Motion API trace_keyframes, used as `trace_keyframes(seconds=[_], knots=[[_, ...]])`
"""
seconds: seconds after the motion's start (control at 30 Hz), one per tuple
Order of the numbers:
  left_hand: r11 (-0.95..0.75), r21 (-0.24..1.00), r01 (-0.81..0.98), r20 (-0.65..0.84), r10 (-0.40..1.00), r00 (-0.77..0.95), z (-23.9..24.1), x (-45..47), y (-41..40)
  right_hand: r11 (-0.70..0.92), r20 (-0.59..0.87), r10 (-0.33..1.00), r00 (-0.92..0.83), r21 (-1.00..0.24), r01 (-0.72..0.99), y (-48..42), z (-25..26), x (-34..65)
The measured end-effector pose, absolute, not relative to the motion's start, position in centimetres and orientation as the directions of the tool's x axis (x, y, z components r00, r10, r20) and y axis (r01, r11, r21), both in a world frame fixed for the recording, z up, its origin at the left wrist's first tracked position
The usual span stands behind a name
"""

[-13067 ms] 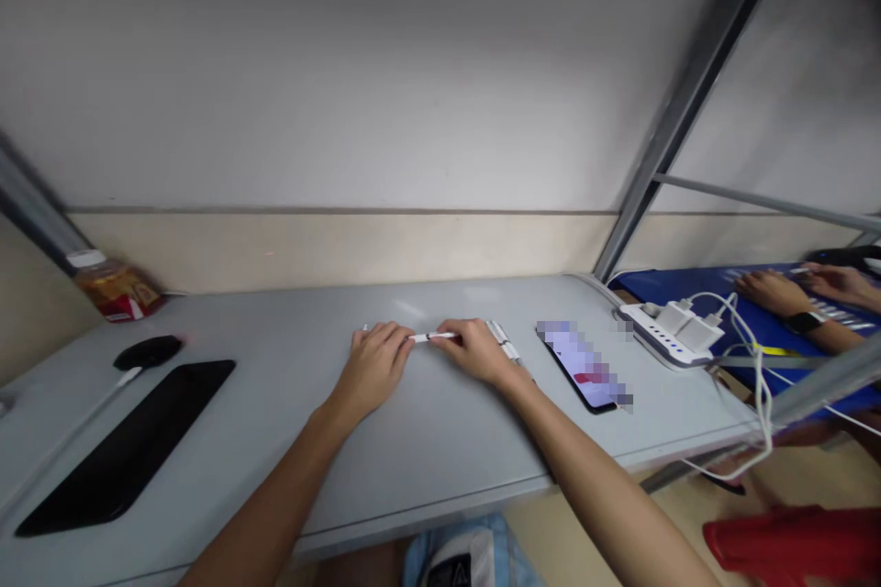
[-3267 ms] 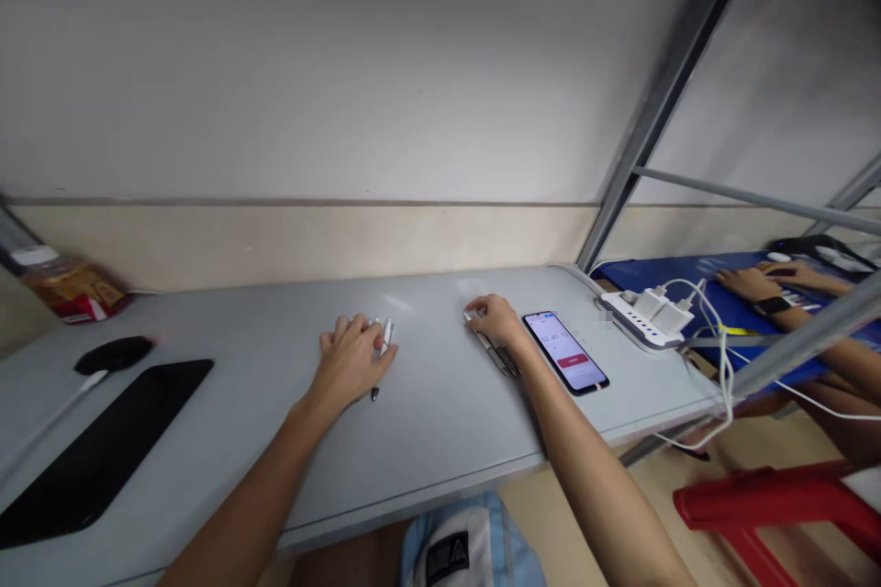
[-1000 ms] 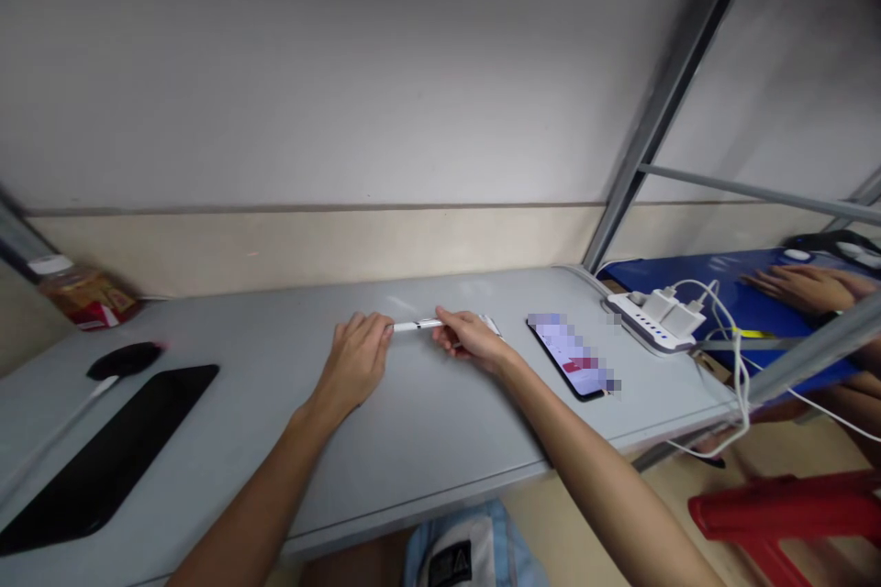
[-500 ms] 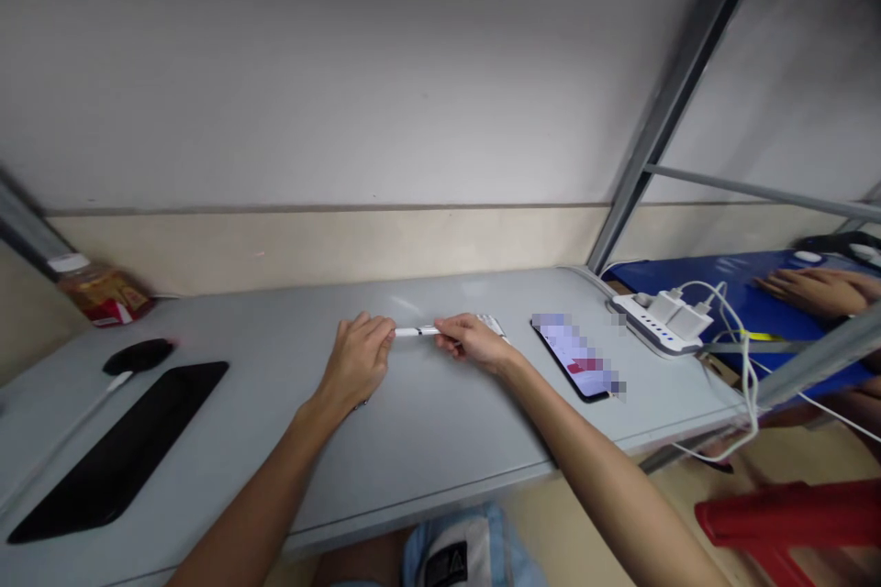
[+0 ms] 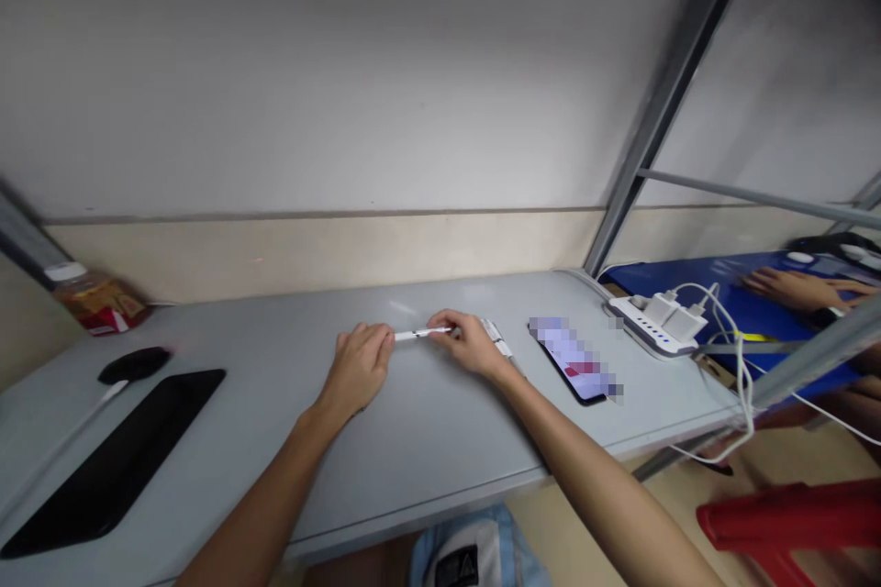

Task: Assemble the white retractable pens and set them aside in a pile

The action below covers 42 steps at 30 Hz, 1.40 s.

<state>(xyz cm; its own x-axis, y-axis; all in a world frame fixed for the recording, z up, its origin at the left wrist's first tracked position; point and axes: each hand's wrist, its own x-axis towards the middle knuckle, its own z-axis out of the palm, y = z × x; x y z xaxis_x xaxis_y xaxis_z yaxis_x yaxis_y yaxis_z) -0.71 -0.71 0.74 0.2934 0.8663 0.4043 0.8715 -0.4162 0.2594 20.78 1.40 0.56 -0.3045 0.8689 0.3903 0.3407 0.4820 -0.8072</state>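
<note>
A slim white pen (image 5: 411, 335) spans the gap between my two hands, just above the grey desk (image 5: 427, 431). Its left end sits in the closed fingers of my left hand (image 5: 359, 365). My right hand (image 5: 468, 344) pinches the other end between thumb and fingers. Partly hidden behind my right hand lies a white item with dark markings (image 5: 496, 339), whose kind I cannot make out. Farther right, a phone (image 5: 573, 359) rests with its screen lit and blurred out.
On the left are a black mat (image 5: 117, 459), a black mouse-like object (image 5: 134, 365) with a white cable, and a bottle (image 5: 96, 298). A white power strip (image 5: 653, 326) with plugs stands right. Another person's hand (image 5: 791, 287) rests on a blue desk. A red stool (image 5: 791, 518) stands below.
My right hand's fingers have shifted their grip along the pen, and more of the white item behind it shows. The view has tilted slightly; my left hand still holds its end.
</note>
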Motion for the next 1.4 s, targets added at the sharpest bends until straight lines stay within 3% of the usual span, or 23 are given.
trace_keyframes(seconds=[0.1, 0.23, 0.37, 0.53, 0.67, 0.83, 1.0, 1.17, 1.4], knots=[[-0.413, 0.252, 0.875, 0.403, 0.867, 0.293, 0.7, -0.65, -0.7, 0.494, 0.43, 0.866, -0.257, -0.82, 0.291, 1.55, 0.55, 20.87], [-0.412, 0.243, 0.878, 0.396, 0.869, 0.299, 0.6, -0.71, -0.7, 0.395, 0.289, 0.901, -0.325, -0.854, 0.337, 1.9, 0.25, 20.96], [-0.423, 0.26, 0.868, 0.382, 0.871, 0.31, 0.54, -0.77, -0.67, 0.472, 0.397, 0.873, -0.285, -0.834, 0.284, 2.02, 0.17, 21.01], [-0.435, 0.253, 0.864, 0.389, 0.863, 0.321, 0.2, -0.85, -0.53, 0.402, 0.297, 0.892, -0.342, -0.866, 0.298, 1.9, 0.44, 21.18], [-0.433, 0.242, 0.868, 0.372, 0.868, 0.33, -0.01, -0.9, -0.47, 0.49, 0.398, 0.856, -0.33, -0.828, 0.272, 1.74, 0.61, 21.18], [-0.423, 0.229, 0.877, 0.377, 0.869, 0.321, 0.14, -0.84, -0.41, 0.395, 0.267, 0.89, -0.37, -0.856, 0.334, 1.47, 0.67, 21.04], [-0.413, 0.203, 0.888, 0.367, 0.873, 0.322, 0.12, -0.84, -0.39, 0.531, 0.407, 0.833, -0.375, -0.777, 0.338, 1.28, 0.66, 20.95], [-0.411, 0.198, 0.89, 0.375, 0.871, 0.318, 0.15, -0.7, -0.39, 0.563, 0.419, 0.818, -0.395, -0.725, 0.396, 1.37, 0.41, 20.96], [-0.437, 0.217, 0.873, 0.36, 0.867, 0.345, 0.19, -0.59, -0.5, 0.617, 0.485, 0.783, -0.39, -0.526, 0.585, 1.91, -0.07, 21.36]])
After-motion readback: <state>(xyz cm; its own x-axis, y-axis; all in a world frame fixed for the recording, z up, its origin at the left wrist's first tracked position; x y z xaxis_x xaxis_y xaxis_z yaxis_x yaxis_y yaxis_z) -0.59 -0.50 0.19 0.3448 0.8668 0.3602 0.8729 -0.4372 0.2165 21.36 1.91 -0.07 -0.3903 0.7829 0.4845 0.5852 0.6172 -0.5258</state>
